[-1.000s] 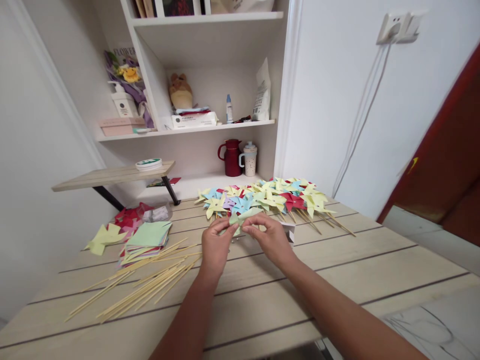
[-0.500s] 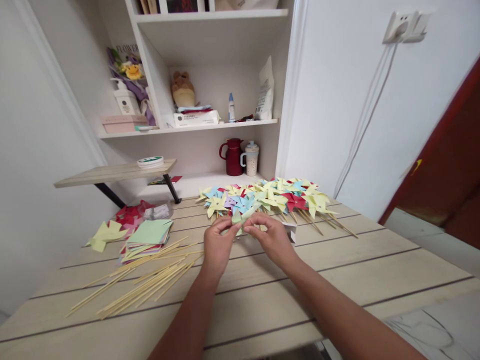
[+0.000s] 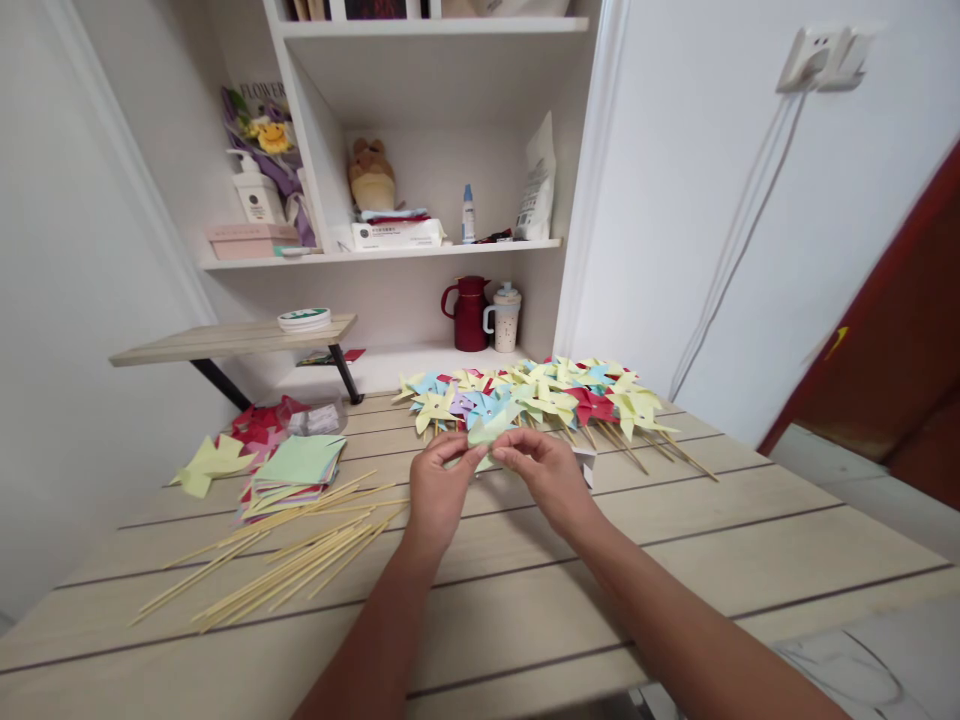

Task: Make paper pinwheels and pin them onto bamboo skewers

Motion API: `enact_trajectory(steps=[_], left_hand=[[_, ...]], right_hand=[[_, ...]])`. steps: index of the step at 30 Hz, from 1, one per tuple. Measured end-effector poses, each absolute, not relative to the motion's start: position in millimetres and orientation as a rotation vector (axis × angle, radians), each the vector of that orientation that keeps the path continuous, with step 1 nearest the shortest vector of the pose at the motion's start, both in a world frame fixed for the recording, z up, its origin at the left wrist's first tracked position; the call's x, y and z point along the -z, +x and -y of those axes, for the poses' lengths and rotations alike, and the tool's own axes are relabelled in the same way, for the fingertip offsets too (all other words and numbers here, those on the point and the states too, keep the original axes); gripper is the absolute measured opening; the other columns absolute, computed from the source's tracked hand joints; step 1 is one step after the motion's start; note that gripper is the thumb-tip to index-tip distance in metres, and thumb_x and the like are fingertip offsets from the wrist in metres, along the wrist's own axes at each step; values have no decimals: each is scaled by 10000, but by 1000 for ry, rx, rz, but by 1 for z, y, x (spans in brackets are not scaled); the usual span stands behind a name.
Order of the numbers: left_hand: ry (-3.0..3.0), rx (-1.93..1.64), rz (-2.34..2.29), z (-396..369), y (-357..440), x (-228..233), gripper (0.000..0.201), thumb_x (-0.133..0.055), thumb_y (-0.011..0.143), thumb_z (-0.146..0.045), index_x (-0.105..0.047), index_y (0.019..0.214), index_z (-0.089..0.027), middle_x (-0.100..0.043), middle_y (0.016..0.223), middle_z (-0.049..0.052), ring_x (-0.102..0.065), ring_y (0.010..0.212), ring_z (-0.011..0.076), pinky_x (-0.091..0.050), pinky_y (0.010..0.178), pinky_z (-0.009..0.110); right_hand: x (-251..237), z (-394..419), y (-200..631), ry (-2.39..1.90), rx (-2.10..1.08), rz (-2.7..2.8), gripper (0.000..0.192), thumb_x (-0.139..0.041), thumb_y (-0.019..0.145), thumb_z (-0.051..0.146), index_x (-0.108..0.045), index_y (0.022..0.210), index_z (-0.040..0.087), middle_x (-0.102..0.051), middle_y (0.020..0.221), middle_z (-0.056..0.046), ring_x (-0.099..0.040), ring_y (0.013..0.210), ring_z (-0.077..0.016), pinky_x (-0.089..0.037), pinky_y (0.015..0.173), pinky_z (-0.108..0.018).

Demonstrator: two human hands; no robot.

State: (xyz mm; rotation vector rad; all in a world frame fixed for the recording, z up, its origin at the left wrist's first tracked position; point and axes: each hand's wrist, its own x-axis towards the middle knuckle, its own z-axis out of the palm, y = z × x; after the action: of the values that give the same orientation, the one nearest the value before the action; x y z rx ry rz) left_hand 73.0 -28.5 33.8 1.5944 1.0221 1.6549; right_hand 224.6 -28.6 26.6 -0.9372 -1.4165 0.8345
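Observation:
A pale green paper pinwheel (image 3: 493,425) is pinched between both hands above the middle of the table. My left hand (image 3: 444,485) grips its left side with thumb and fingers closed. My right hand (image 3: 546,478) pinches its right side, the two thumbs nearly meeting. The fingers cover the middle of the paper, so its centre is hidden. Just beyond lie many finished pinwheels on sticks (image 3: 540,395) in yellow, blue, red and purple. Left of my hands are loose thin wooden sticks (image 3: 300,565) and a stack of coloured paper squares (image 3: 296,465).
A yellow folded paper pinwheel (image 3: 212,465) lies at the table's left, near red paper pieces (image 3: 259,425) and a clear box (image 3: 319,418). A small white box (image 3: 585,465) sits behind my right hand. A raised wooden stand (image 3: 232,338) occupies the back left, before the shelves.
The green paper has shifted slightly and its upper blade shows broader between my fingers. Both hands keep their pinch in nearly the same place. The view has tilted a little.

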Motion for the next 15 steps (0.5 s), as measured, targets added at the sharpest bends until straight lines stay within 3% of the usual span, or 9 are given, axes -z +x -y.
enact_trajectory(steps=[10, 15], left_hand=[[1508, -1667, -1011, 30, 77, -31, 169, -773, 701, -300, -703, 588, -196, -626, 769, 25, -576, 804, 179, -476, 779, 292], [1479, -1664, -985, 30, 78, -31, 103, -768, 709, -293, -754, 677, -196, -656, 837, 39, -593, 833, 181, -479, 801, 302]], right_hand=[[-24, 26, 226, -915, -832, 1338, 134, -746, 751, 333, -697, 759, 208, -673, 754, -18, -578, 721, -179, -455, 704, -318], [-26, 28, 225, -942, -779, 1345, 171, -750, 744, 361, -673, 762, 209, -668, 755, -17, -579, 717, -181, -454, 685, -317]])
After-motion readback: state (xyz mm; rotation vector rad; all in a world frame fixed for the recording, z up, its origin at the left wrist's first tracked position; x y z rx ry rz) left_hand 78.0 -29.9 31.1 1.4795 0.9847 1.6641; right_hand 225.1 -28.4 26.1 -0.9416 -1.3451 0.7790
